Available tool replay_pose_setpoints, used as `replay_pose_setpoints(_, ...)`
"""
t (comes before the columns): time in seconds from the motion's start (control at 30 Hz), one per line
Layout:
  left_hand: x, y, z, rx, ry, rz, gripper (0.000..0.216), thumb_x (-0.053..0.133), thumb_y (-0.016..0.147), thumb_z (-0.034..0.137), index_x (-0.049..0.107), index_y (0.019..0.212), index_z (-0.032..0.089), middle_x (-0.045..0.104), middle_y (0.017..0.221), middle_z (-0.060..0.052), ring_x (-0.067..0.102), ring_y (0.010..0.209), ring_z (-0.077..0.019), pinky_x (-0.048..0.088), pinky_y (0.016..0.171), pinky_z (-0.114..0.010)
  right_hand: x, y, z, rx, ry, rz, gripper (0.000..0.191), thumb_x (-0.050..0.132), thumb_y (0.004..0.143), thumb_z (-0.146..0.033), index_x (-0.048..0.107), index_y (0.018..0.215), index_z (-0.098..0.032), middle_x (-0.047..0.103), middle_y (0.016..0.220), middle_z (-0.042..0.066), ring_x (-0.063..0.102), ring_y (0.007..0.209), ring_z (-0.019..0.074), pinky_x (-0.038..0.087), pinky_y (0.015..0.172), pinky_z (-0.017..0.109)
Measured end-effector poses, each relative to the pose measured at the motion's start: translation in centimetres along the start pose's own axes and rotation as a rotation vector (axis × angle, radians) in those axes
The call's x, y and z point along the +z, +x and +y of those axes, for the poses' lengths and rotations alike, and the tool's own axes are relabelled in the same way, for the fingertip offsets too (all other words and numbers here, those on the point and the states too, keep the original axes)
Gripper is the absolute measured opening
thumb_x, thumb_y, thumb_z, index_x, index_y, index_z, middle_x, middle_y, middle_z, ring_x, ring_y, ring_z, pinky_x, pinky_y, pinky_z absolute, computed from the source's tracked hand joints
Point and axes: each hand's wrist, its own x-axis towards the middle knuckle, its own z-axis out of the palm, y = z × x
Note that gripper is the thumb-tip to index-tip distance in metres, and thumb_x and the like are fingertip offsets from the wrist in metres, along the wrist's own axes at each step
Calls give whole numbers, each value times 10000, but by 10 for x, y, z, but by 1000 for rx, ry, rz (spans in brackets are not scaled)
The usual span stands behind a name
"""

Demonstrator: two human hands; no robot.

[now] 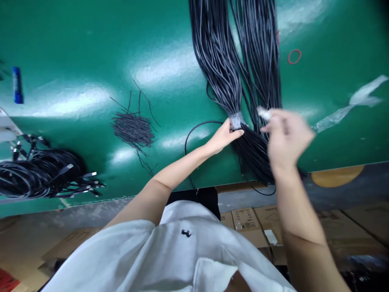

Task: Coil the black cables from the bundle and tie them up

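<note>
A thick bundle of black cables (212, 56) runs down from the far edge of the table, bound near its lower end by a clear plastic wrap (236, 121). My left hand (226, 136) is closed round the bundle at this wrap, thumb across the cables just below it. Blurred by motion, my right hand (288, 136) is raised to the right of the wrap, fingers closed. A small whitish piece of plastic (263, 113) sticks out from its fingertips. Beneath and behind that hand lies a second bundle of black cables (264, 56).
A pile of short black ties (133, 129) lies left of centre. Coiled cables with plugs (39, 172) are at the left edge, below a blue marker (17, 85). On the right are a red rubber band (294, 56) and crumpled clear film (349, 107). Cardboard boxes (246, 219) stand below the table.
</note>
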Motion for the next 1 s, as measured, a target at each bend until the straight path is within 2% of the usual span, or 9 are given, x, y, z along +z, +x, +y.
replay_pose_setpoints(0.07,2,1,1,-33,2,131,626,707,842,443,387,1320,197,568,1354,-151,570,1258,-271,408,1120,-503,17,-16,-2,36,77,42,252,511,983,-327,714,1038,-189,714,905,44,663,690,125,553,690,284)
replay_pose_setpoints(0.1,2,3,1,-46,0,152,657,726,830,421,369,1335,201,559,1355,-151,579,1242,-274,422,1106,-508,26,-24,-1,53,102,56,256,503,985,-325,708,1039,-182,711,915,43,657,669,116,552,665,274)
replay_pose_setpoints(0.27,-3,11,0,-4,28,116,754,807,748,384,384,1342,192,545,1334,-145,558,1251,-300,435,1091,-519,52,-44,5,30,84,118,267,500,987,-332,702,1041,-166,684,837,31,661,734,134,565,751,306)
replay_pose_setpoints(0.37,-4,12,1,34,37,88,755,811,731,390,411,1339,185,546,1329,-144,518,1294,-325,412,1107,-536,54,-44,8,102,147,165,297,473,999,-348,689,1083,-161,681,900,39,651,689,117,567,656,272)
replay_pose_setpoints(0.47,-7,8,7,34,47,24,713,777,753,340,419,1346,173,561,1311,-148,535,1274,-333,410,1100,-555,49,-42,10,36,145,132,271,510,980,-349,698,1057,-170,687,913,46,654,689,121,559,621,261)
replay_pose_setpoints(0.57,-9,4,14,31,105,16,655,736,756,242,428,1325,142,587,1255,-154,577,1221,-328,420,1092,-558,44,-39,10,-86,24,70,253,527,965,-348,710,1002,-178,697,847,52,655,698,144,549,638,280)
replay_pose_setpoints(0.7,-12,2,17,20,116,-14,608,685,753,162,420,1300,155,634,1182,-127,611,1180,-301,419,1103,-557,42,-36,4,-148,-97,3,253,501,971,-313,714,1005,-181,713,843,69,660,741,168,542,699,312)
replay_pose_setpoints(0.83,-14,1,18,20,88,-64,582,659,753,136,415,1279,187,644,1193,-109,622,1180,-279,427,1110,-539,44,-35,-1,-195,-130,-8,258,491,976,-292,714,1031,-175,722,888,84,658,782,170,531,740,311)
replay_pose_setpoints(1.0,-15,0,22,6,76,-75,587,659,746,120,413,1276,175,619,1245,-134,585,1249,-306,408,1126,-545,48,-36,-5,-204,-211,8,278,470,991,-296,716,1015,-168,718,853,78,655,763,158,514,728,284)
